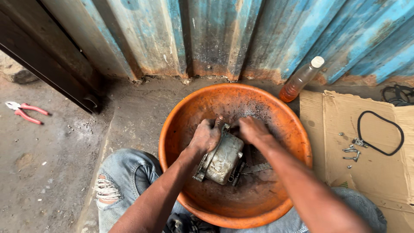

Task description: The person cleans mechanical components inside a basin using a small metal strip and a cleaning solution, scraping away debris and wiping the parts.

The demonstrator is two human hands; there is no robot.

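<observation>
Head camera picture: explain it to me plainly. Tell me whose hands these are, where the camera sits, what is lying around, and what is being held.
There is one picture, taken by a camera worn on a person's head and looking down, so the two bare arms reaching in from the bottom are that person's own. Their knees, in torn jeans, frame the scene.

Between the knees stands an orange basin, dirty inside. Over it the left hand grips a grimy metal engine part, and the right hand presses on its top edge.

Around it, on the ground: red-handled pliers to the left and a plastic bottle of amber liquid against the blue corrugated wall. On the cardboard sheet to the right lie a black rubber ring and a few small bolts.
</observation>
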